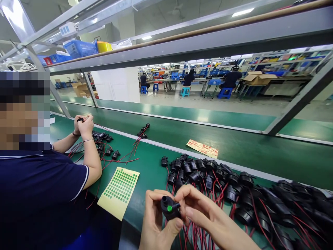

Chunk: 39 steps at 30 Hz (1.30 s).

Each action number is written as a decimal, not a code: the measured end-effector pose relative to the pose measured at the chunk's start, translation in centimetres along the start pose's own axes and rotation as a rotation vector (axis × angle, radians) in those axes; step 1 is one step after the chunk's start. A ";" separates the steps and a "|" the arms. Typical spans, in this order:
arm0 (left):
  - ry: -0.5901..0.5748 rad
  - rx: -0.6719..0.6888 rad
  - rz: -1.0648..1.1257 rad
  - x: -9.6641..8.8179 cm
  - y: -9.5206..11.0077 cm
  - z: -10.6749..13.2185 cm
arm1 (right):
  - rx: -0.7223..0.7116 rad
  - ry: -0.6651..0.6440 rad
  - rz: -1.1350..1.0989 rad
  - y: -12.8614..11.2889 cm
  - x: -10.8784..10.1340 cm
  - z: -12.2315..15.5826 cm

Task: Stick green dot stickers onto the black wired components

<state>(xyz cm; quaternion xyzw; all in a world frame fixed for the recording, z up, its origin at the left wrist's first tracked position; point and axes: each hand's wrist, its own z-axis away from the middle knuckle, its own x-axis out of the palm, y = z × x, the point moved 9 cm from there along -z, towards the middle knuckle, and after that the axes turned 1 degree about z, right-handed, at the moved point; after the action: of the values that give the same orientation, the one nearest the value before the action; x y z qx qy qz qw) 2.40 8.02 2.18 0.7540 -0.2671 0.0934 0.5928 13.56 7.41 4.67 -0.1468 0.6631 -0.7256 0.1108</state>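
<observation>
A small black water pump (166, 212) with a short nozzle on top, a side spout and a round green sticker (170, 208) is held up in front of me. My left hand (154, 222) wraps round its body, thumb in front. My right hand (205, 212) is closed at the pump's right side, its fingertips against it near the spout. To the left lies a yellowish sheet of green dot stickers (120, 189), with some gaps in its rows. Behind and right of my hands are many black pumps (194, 166) with red and black wires (217, 189).
A co-worker (44, 180) sits at my left, both hands round a black part, near more wired pumps (109, 151). A red-marked sheet (203, 148) lies beyond the pale strip. Metal posts (299, 93) and an overhead shelf (166, 48) frame the green bench (151, 156).
</observation>
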 end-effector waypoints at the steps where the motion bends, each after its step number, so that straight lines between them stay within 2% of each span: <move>1: 0.002 -0.006 -0.011 0.0 -0.1 0.0 | 0.000 0.016 0.005 0.1 -0.1 0.1; 4: -0.007 -0.024 -0.030 0.1 -0.2 0.0 | -0.025 0.059 0.081 0.2 -0.4 0.4; 7: -0.033 -0.045 -0.023 0.4 -0.4 0.1 | -0.117 0.118 0.272 -0.7 -0.9 0.8; 14: -0.047 -0.112 -0.007 0.8 -1.0 0.4 | -0.487 0.265 0.615 -4.4 -0.9 2.4; 18: -0.034 -0.127 -0.072 0.9 -0.8 0.6 | -0.663 0.231 0.751 -5.9 0.2 3.1; 22: -0.039 -0.057 -0.198 0.9 -0.1 0.6 | -0.743 0.168 0.858 -6.8 1.0 3.4; 26: -0.045 0.085 -0.329 1.0 0.8 0.8 | -0.729 0.135 0.937 -7.2 1.4 3.6; 32: 0.028 0.325 -0.529 1.5 2.2 1.8 | -0.753 0.104 1.034 -6.8 2.6 4.0; 34: 0.037 0.271 -0.498 1.4 1.7 1.6 | -0.741 0.134 1.009 -6.4 2.2 4.0; 39: -0.051 -0.150 -0.149 1.1 -0.6 0.5 | -0.482 0.215 0.669 -4.0 -1.1 3.1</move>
<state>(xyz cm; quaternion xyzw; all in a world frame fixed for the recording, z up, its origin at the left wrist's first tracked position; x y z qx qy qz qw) 3.57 7.35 2.07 0.7274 -0.2317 0.0095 0.6458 15.88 5.26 8.79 0.1314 0.8325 -0.4851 0.2330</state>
